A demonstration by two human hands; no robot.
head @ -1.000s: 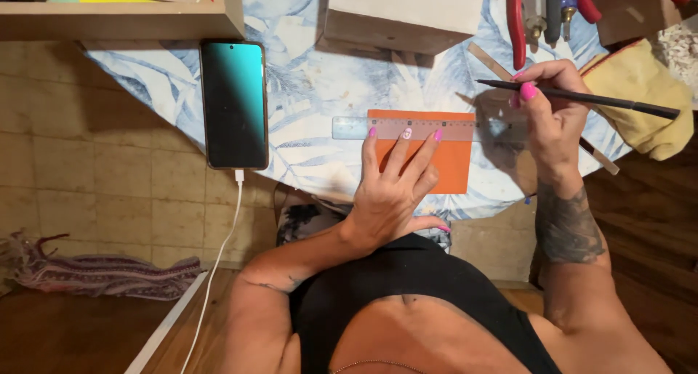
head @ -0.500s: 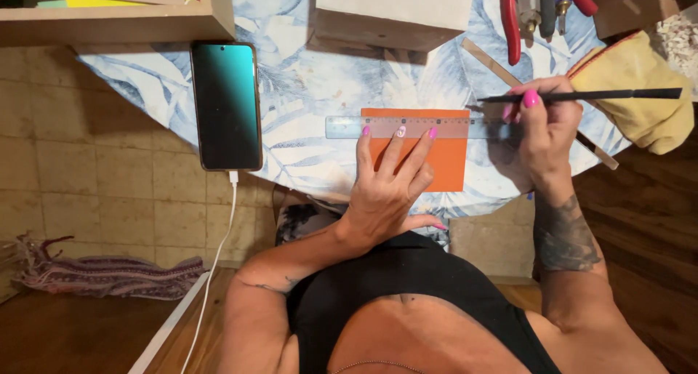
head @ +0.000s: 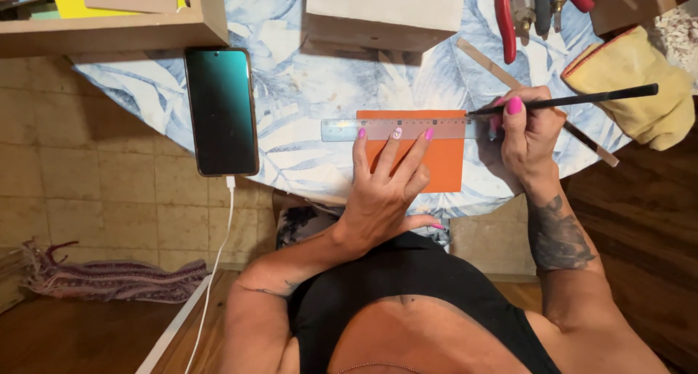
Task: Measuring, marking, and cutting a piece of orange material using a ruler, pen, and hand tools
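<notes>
Lowered since the earlier frame, the black pencil (head: 574, 99), clenched in the right hand (head: 527, 138), is brought to the clear ruler (head: 400, 129), pinned across the orange sheet (head: 422, 156) by the left hand (head: 382, 188). Marking seems underway; steady ruler pressure is needed next.

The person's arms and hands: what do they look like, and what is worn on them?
Both arms are bare, with no sleeves; the top is black and sleeveless. The nails on the left hand and right hand are painted bright pink. The right forearm carries a large dark tattoo.
</notes>
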